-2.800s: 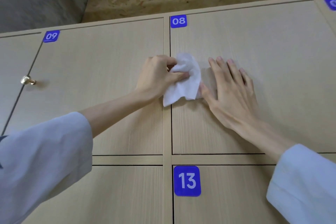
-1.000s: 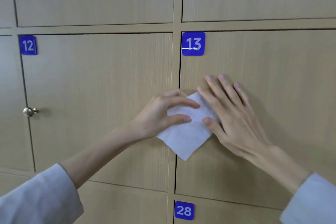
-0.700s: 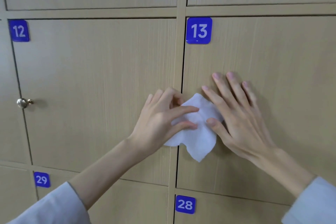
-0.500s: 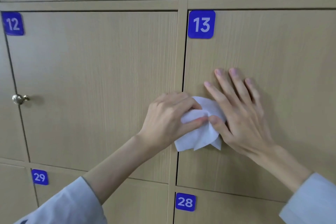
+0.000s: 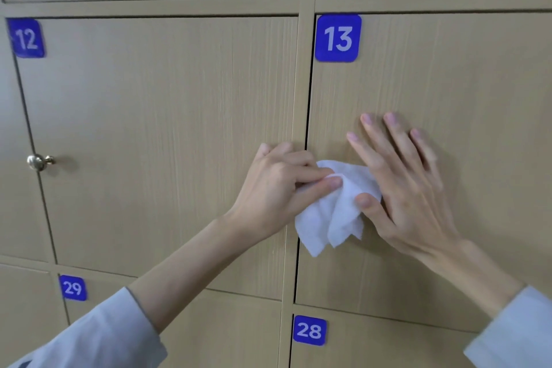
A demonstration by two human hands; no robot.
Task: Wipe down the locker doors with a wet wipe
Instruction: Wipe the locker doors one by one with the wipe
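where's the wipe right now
In the head view the wipe is at centre, bunched against door 13 near its left edge, between the left hand and right hand.

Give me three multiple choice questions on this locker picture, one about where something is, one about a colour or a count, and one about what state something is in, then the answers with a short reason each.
1. Where is the wet wipe?
A. On door 13, near its left edge
B. Over the 29 plate
C. Hanging on the brass knob

2. How many blue number plates show?
A. Two
B. Four
C. Six

3. What is the left hand doing?
A. Lying flat on door 12
B. Pinching the wipe
C. Turning the knob

Answers:
1. A: the wipe lies bunched against door 13, beside the gap.
2. B: plates 12, 13, 29 and 28 are visible.
3. B: its thumb and fingers close on the wipe's upper edge, while the right hand lies flat with its thumb on the wipe.
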